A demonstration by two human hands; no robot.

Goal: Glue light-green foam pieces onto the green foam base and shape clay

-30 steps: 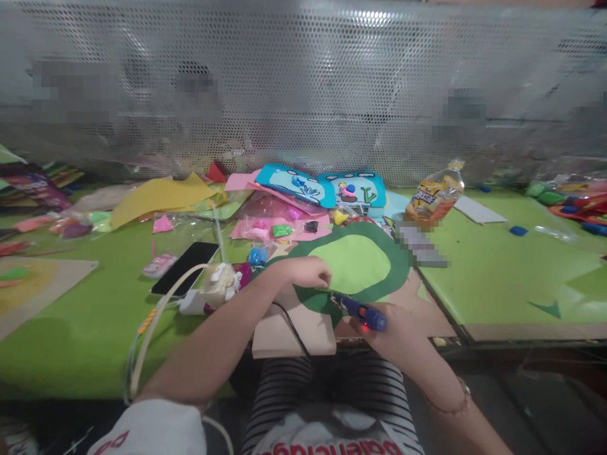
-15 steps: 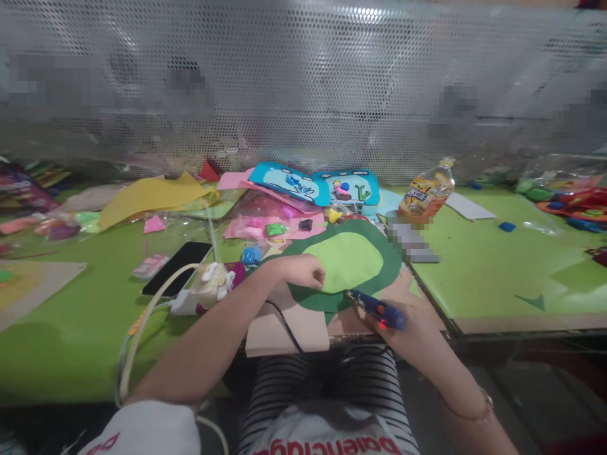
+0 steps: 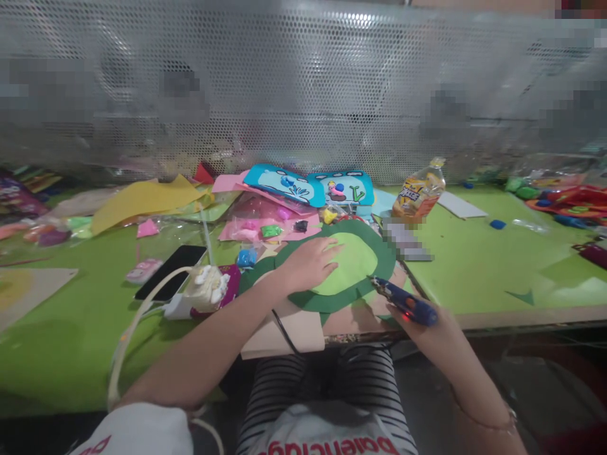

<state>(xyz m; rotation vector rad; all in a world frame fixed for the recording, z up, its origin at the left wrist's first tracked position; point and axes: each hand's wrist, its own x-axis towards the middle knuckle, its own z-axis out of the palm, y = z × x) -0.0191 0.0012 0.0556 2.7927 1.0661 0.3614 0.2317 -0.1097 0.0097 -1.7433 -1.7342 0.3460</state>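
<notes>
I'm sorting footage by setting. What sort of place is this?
Probably a craft workspace, judging by the rounded two-tone green paper-like cutout, slim blue glue-gun-like tool and large yellow paper-like sheet.

Craft workspace (image 3: 467,272), cut green paper (image 3: 356,262)

Left hand (image 3: 310,265) hides part of light-green oval (image 3: 358,264); shirt lettering (image 3: 332,447) cut off below.

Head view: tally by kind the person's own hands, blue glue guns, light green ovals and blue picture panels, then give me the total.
Hands: 2 (left hand, right hand)
Blue glue gun: 1, in the right hand
Light green oval: 1
Blue picture panels: 2
Total: 6
</notes>
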